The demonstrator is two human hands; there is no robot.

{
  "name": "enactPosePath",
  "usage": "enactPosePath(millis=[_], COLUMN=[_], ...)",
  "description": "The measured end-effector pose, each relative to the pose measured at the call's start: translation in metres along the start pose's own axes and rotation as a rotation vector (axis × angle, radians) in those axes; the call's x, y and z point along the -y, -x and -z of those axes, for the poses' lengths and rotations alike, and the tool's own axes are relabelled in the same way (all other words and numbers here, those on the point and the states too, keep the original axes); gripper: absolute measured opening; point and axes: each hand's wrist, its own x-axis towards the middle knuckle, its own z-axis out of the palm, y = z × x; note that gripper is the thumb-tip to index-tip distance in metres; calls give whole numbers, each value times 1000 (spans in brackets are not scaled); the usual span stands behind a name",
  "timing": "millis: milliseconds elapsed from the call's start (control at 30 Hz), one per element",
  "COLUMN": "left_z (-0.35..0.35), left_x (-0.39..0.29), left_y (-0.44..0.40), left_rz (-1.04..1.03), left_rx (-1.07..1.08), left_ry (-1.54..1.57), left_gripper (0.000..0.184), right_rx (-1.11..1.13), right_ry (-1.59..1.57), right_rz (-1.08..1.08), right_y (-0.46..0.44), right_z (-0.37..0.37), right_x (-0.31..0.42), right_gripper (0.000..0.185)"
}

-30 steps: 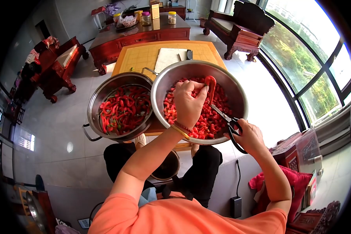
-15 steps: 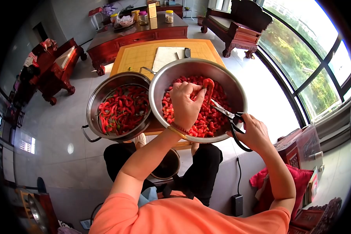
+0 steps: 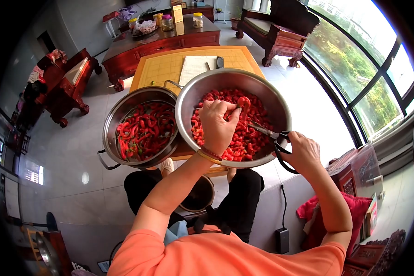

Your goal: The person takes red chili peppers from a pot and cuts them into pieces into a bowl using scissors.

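My left hand (image 3: 220, 123) pinches a red chili pepper (image 3: 244, 104) above a wide steel basin (image 3: 280, 110). Cut red chili pieces (image 3: 248, 142) cover the bottom of that basin. In my right hand (image 3: 301, 152) are black-handled scissors (image 3: 267, 132), their blades pointing left over the basin just below the held pepper. The blades look nearly closed. To the left stands a steel pot (image 3: 106, 133) with whole red chilies (image 3: 145, 131), some with green stems. Part of the cut pieces is hidden behind my left hand and wrist.
Both vessels rest on a yellow wooden table (image 3: 156, 64), with a notebook (image 3: 194, 69) and pen behind them. A dark bin (image 3: 198, 195) stands between my legs. Beyond are a dark wooden table (image 3: 119, 50) with jars and a carved armchair (image 3: 280, 32). A black adapter (image 3: 282, 240) hangs at right.
The scissor blades have closed from an open spread, and my right hand has shifted slightly right. My left hand still holds the chili in nearly the same place.
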Motion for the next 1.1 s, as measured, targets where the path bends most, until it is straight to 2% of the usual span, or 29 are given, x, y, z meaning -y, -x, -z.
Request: enactPosePath(millis=[233, 333, 533, 633, 733, 767, 867, 900, 1100], left_z=[2, 3, 3, 4, 5, 6, 7, 7, 7], left_x=[-5, -9, -7, -3, 0, 0, -3, -4, -10], left_y=[2, 3, 2, 1, 0, 0, 1, 1, 6], left_rz=[-13, -37, -51, -56, -66, -73, -101, -112, -141], left_rx=[34, 58, 75, 71, 73, 76, 83, 83, 121], left_ry=[12, 33, -20, -40, -55, -63, -68, -68, -79], left_gripper=[10, 11, 12, 12, 12, 13, 13, 13, 15], right_rx=[-18, -74, 228, 191, -27, -70, -108, -53, -58], right_ry=[-116, -108, 19, 33, -28, -41, -52, -59, 2], right_rz=[37, 52, -106, -108, 0, 11, 21, -10, 13], right_y=[-3, -6, -12, -10, -3, -3, -4, -5, -8], right_z=[9, 8, 15, 8, 13, 9, 16, 21, 11], right_x=[2, 4, 11, 5, 2, -1, 4, 7, 6], right_gripper=[53, 50, 41, 42, 43, 51, 43, 44, 42])
